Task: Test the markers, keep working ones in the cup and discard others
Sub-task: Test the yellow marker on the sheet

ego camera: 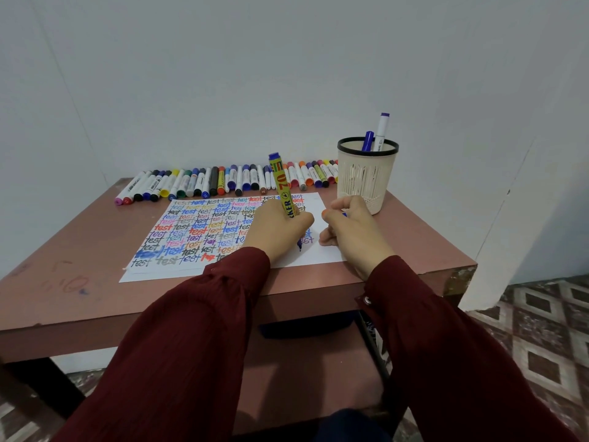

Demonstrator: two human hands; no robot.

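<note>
We're at the paper [318,255] now. The left hand [277,232] is wrapped round the yellow marker [280,183], with the tip down on the sheet near the last blue "test". The marker's long axis runs from that tip up and away from us, and its blue butt end leans slightly left, above the knuckles.

The right hand [352,231] rests on the sheet just beside it, fingers curled round a small blue piece [344,214] — most likely this marker's cap, though we see only a sliver.

Here's what the next move turns on, as we read it. The cup [366,180] stands on the surface [79,250] to the right of the marker and further back, against the wall. The right hand sits between the writing hand and that cup and is clearly the nearer of the two. If the line comes out good, the marker has to go up and across to the right, and it needs turning upright to drop through the black rim.

Two markers already stand in the cup, a blue one [368,140] and a taller white one [381,130], both leaning toward the far right — there's room on the near side. The row of untested markers [223,180] lies along the back edge, well left of that path.
</note>
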